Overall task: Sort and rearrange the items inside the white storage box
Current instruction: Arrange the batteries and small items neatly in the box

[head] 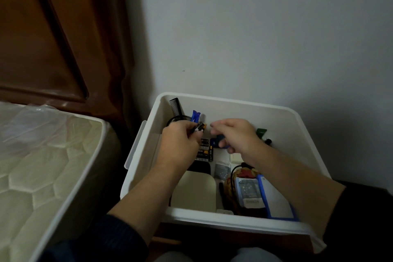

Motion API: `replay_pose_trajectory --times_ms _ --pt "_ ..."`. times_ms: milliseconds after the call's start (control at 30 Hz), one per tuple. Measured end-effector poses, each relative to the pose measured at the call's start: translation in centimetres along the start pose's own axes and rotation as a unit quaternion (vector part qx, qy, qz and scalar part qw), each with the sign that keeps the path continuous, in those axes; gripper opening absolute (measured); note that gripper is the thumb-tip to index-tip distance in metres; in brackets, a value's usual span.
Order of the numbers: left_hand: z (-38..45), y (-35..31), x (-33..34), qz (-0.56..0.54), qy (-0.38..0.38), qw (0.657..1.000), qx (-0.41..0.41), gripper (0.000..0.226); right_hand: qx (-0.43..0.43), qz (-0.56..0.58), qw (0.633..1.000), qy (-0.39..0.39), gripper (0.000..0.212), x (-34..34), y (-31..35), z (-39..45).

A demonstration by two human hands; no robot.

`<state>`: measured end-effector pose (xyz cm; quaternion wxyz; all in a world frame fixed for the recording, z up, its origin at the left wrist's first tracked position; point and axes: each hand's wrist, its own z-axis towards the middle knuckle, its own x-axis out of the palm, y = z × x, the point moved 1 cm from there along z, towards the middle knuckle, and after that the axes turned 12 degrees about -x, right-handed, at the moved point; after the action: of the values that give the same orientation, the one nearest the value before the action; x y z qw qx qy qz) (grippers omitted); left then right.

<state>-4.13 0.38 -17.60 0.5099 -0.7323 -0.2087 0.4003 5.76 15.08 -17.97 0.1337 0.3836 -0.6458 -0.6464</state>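
While left hand point(180, 140) pinches small dark cylindrical batteries point(198, 127) over the white plastic storage box point(229, 218), right hand point(232, 134) grips a blurred blue item point(220, 139); batteries probably light, rigid, slippery: hold mid-body.

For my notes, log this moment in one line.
left hand: holds batteries | right hand: grips blue item | both inside white box

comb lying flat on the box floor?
No, the black comb stands upright against the white storage box's far-left corner.
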Motion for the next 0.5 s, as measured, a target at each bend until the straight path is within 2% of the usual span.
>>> replay_pose_trajectory --times_ms 33,100,167,267,433,500 --pt "0.0 -0.2 -0.1 -0.024 -0.009 1.0 0.008 0.014 -0.011 0.077 0.997 0.021 0.016 -0.3 0.7 -0.6" --pt "0.0 -0.6 -0.3 -0.083 -0.02 0.996 0.022 0.016 -0.035 0.156 0.984 0.073 0.024 -0.6 1.8 -1.4" --pt "-0.1 -0.8 -0.5 -0.126 -0.026 0.991 0.032 0.017 -0.063 0.165 0.977 0.115 0.025 -0.4 2.7 -1.8" --pt "-0.4 -1.1 -0.8 -0.176 -0.024 0.983 0.034 0.018 -0.079 0.158 0.978 0.111 0.022 0.5 3.5 -2.1" --pt "-0.8 -1.3 -0.7 -0.193 0.02 0.98 0.046 0.019 -0.023 0.198 0.97 0.136 0.024 0.6 3.7 -2.0" --pt "-0.8 -1.2 -0.5 -0.165 0.019 0.985 0.049 0.019 -0.014 0.191 0.974 0.122 0.026 0.1 3.4 -1.8"
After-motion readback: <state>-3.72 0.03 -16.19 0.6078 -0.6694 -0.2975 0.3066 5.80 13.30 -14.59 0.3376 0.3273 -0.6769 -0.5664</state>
